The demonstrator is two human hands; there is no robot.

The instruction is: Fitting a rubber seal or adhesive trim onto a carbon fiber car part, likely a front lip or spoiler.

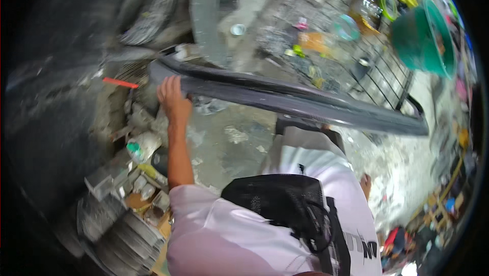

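Observation:
A long dark grey car bumper (pixel 285 102) stretches across the view in front of my body, tilted down to the right. My left hand (pixel 173 95) grips it near its left end, fingers over its face. Its right end reaches past my right side with no hand on it. At the right side of my shirt, a small part of my right hand (pixel 365 183) shows, low and apart from the bumper. Its fingers are mostly hidden and blurred.
Tyres (pixel 150 14) stand at the back left, with a red-orange stick (pixel 120 82) below them. Scrap and boxes (pixel 145 189) crowd the lower left. A green bucket (pixel 420 39) and a black wire rack (pixel 382 75) are at the right. A black bag (pixel 277 197) hangs on my front.

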